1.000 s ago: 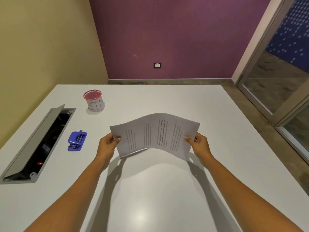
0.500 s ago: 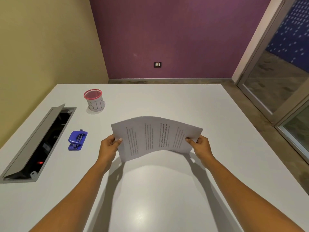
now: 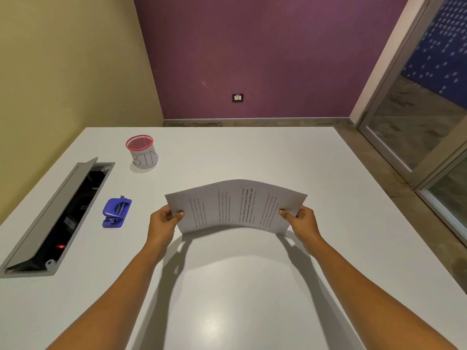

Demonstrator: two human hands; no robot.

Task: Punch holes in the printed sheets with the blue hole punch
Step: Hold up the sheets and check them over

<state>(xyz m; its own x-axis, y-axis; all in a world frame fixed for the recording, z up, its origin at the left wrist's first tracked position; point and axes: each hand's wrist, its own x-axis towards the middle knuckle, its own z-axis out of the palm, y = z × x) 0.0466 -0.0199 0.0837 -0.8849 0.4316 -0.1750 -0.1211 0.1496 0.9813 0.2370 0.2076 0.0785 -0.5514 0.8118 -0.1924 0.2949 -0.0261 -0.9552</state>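
Printed sheets (image 3: 237,207): centre of frame, held clear of the white table (image 3: 235,286), text running sideways to the viewer. How many sheets, cannot tell; the edges read as a thin stack.

Left hand (image 3: 163,221): pinches the left short edge, thumb on the printed face, fingers curled behind. Right hand (image 3: 302,221): same pinch on the right short edge. Between the two grips the paper bows upward in an arch, with its shadow on the table below.

Blue hole punch (image 3: 116,212): left of centre, flat on the table, well apart from the sheets and from both hands. Untouched. No holes visible in the paper, so punching looks not yet started.

Handling, as judged:
- Paper is light and limp. It sags or arches with any inward push from the hands and has no stiffness of its own across the span.
- Sheets may slide against each other. They likely need squaring on the table before they go in the slot.
- Edges crease easily, so a light pinch near the corners is enough.
- Best hold for punching: one hand on the long side away from the punched edge, keeping the stack flat.
- The punch looks small, rigid and compact. Press its top lever, and steady its base so it does not skate on the smooth tabletop.

Also present: red-rimmed mesh cup marked BIN (image 3: 142,151), upper left; open cable hatch (image 3: 58,213), far left.
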